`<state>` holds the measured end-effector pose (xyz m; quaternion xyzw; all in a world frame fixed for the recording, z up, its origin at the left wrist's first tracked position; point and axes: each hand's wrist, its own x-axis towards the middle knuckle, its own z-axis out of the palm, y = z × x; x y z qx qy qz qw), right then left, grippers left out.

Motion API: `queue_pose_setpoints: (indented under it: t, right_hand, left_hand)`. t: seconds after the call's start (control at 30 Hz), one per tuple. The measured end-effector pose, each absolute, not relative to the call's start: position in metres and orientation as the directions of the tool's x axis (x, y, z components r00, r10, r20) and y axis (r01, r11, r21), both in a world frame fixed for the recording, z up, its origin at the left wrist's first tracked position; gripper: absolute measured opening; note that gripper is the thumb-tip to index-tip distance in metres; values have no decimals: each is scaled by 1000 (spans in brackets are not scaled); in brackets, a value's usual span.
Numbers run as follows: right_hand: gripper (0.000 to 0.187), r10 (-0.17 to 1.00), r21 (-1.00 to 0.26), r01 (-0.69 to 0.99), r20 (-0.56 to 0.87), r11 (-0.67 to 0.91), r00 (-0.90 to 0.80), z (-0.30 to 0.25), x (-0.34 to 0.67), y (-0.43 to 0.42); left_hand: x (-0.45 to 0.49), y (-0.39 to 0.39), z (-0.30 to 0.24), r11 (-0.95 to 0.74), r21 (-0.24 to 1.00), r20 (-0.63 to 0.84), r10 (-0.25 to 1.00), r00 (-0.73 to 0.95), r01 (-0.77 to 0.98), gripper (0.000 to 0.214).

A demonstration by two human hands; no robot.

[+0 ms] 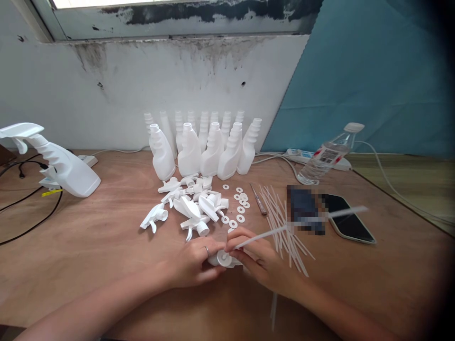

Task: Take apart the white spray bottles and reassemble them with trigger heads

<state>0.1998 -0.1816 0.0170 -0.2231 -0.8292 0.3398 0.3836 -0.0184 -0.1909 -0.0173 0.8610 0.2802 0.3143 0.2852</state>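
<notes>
Hands (194, 263) hold a sprayer head (223, 258) and tube (270, 232) (thin, pale).

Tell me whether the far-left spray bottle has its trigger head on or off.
On: the trigger head sits atop the spray bottle, covering its mouth.

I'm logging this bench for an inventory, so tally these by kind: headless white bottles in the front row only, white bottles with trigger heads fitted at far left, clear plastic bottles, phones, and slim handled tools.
Front-row headless white bottles: 5
White bottle with trigger head: 1
Clear plastic bottle: 1
Phone: 1
Slim handled tool: 1
Total: 9
</notes>
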Motion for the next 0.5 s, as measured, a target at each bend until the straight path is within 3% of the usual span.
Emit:
queue_pose_setpoints:
  t: [0.17, 0.37, 0.5]
  right_hand:
    - [16, 621, -707, 129, 502, 696, -602, 4, 189, -182]
    - [21, 575, -664, 126, 518, 737, -633, -2, 186, -180]
    - [21, 600, -673, 152, 506, 724, -620, -1, 185, -179]
  left_hand:
    - [-19, -193, -17, -587, 759, 299, 699, 649, 283, 32]
    - [-21, -195, -20, -557, 775, 285, 728, 623, 296, 21]
    - [-21, -195, -21, -537, 797, 277, 732, 623, 276, 30]
